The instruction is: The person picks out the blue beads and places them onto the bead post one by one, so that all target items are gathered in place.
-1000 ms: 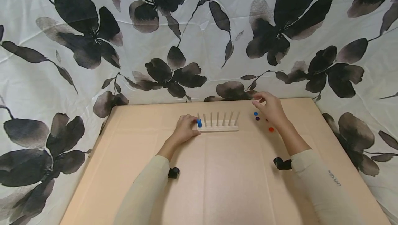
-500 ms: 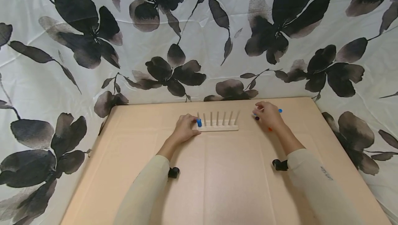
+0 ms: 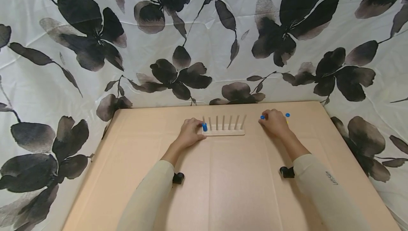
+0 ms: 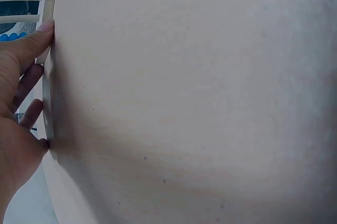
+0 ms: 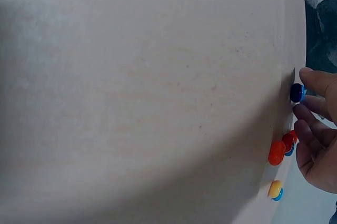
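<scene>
My left hand (image 3: 189, 131) grips the left end of a wooden peg rack (image 3: 224, 132), thumb along its front edge. Blue beads (image 3: 204, 127) are stacked on its leftmost peg; the other pegs stand bare. To the right of the rack, my right hand (image 3: 276, 122) reaches down at the tabletop, its thumb and fingertips closed about a blue bead (image 3: 262, 117). In the right wrist view a dark blue bead (image 5: 296, 93) overlaps that bead between thumb and finger. The left wrist view shows my left hand (image 4: 21, 71) with thumb and fingers at the rack's edge.
Beside the right hand lie an orange-red bead (image 5: 276, 153), a red bead (image 5: 288, 140) and a yellow bead (image 5: 275, 188), with blue ones partly behind them. Another blue bead (image 3: 288, 115) sits farther right. A floral cloth (image 3: 197, 29) hangs behind the light wooden table (image 3: 239, 181).
My right hand has come down from above the table's back edge to the blue bead, covering the dark and orange beads in the head view. My left hand has stayed on the rack.
</scene>
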Demonstrator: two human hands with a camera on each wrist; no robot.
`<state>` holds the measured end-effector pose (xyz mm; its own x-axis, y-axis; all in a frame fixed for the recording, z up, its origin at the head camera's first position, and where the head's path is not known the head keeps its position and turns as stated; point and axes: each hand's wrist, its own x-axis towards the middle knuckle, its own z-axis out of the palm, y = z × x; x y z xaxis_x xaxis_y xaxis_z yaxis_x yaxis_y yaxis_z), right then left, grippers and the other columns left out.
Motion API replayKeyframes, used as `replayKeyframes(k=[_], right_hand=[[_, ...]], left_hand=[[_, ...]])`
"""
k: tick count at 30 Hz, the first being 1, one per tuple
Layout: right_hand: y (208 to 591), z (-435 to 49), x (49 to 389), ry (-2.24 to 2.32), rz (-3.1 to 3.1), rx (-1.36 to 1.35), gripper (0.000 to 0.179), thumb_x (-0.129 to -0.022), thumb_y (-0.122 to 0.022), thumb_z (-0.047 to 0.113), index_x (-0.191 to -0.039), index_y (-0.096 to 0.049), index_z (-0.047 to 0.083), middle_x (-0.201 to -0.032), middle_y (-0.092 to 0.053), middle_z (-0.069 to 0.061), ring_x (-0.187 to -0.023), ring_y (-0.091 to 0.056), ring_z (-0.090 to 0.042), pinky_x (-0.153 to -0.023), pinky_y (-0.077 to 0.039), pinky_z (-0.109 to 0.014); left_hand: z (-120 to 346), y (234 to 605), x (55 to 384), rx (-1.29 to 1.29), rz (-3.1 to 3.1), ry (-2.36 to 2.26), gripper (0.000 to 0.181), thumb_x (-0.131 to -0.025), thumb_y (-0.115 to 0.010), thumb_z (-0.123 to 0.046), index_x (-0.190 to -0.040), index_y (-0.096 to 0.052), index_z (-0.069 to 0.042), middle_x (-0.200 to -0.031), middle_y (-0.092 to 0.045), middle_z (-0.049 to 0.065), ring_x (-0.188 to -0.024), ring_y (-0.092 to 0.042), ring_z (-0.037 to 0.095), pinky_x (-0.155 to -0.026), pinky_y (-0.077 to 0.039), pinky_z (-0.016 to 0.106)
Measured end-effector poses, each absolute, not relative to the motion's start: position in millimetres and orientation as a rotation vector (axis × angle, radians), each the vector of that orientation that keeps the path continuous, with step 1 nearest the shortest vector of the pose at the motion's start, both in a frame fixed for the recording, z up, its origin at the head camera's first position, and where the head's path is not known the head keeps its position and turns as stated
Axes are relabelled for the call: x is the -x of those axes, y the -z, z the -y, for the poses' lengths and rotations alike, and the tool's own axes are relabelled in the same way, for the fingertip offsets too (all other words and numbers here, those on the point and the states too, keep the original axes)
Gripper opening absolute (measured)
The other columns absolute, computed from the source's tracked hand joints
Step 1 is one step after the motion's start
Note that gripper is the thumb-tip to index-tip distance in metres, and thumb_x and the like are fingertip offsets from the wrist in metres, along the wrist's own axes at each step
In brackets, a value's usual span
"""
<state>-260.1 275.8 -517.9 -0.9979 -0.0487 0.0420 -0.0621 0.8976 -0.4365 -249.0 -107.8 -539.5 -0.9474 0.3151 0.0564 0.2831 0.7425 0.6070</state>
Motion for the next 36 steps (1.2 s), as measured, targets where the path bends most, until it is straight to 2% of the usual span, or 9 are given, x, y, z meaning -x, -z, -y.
replayKeyframes(k=[11, 23, 29, 36], right_hand=[[522.8, -274.3, 267.0, -0.677, 3.031, -0.057, 0.032, -0.097, -0.071, 0.02, -0.119, -0.069, -0.004, -0.106, -0.064, -0.023, -0.101, -0.06, -0.041, -0.089, -0.049, -0.057], [526.4, -275.7, 276.9, -0.679, 3.025, -0.113, 0.021, -0.097, -0.071, 0.017, -0.11, -0.069, 0.0, -0.1, -0.064, -0.019, -0.096, -0.059, -0.039, -0.08, -0.048, -0.053], [527.4, -276.7, 276.5, -0.682, 3.008, -0.119, 0.02, -0.097, -0.071, 0.017, -0.109, -0.069, 0.001, -0.099, -0.064, -0.019, -0.095, -0.058, -0.037, -0.081, -0.047, -0.052], [528.2, -277.6, 275.4, -0.686, 2.971, -0.127, 0.022, -0.097, -0.073, 0.021, -0.109, -0.068, 0.003, -0.1, -0.067, -0.018, -0.099, -0.058, -0.039, -0.082, -0.039, -0.054]], left_hand=[[106.1, 540.1, 251.1, -0.487, -2.887, -0.982, 0.059, -0.081, -0.09, -0.025, -0.132, -0.067, -0.006, -0.128, -0.064, 0.009, -0.132, -0.045, 0.033, -0.114, -0.036, 0.045], [104.7, 539.7, 254.7, -0.473, -2.88, -1.005, 0.058, -0.082, -0.089, -0.025, -0.132, -0.067, -0.006, -0.128, -0.065, 0.008, -0.132, -0.045, 0.032, -0.114, -0.035, 0.046], [104.9, 539.5, 256.1, -0.465, -2.876, -1.0, 0.059, -0.082, -0.089, -0.026, -0.133, -0.067, -0.006, -0.128, -0.064, 0.008, -0.133, -0.044, 0.032, -0.115, -0.035, 0.045], [104.3, 541.9, 257.8, -0.462, -2.873, -0.987, 0.06, -0.082, -0.089, -0.027, -0.134, -0.066, -0.007, -0.13, -0.064, 0.006, -0.134, -0.043, 0.031, -0.117, -0.033, 0.045]])
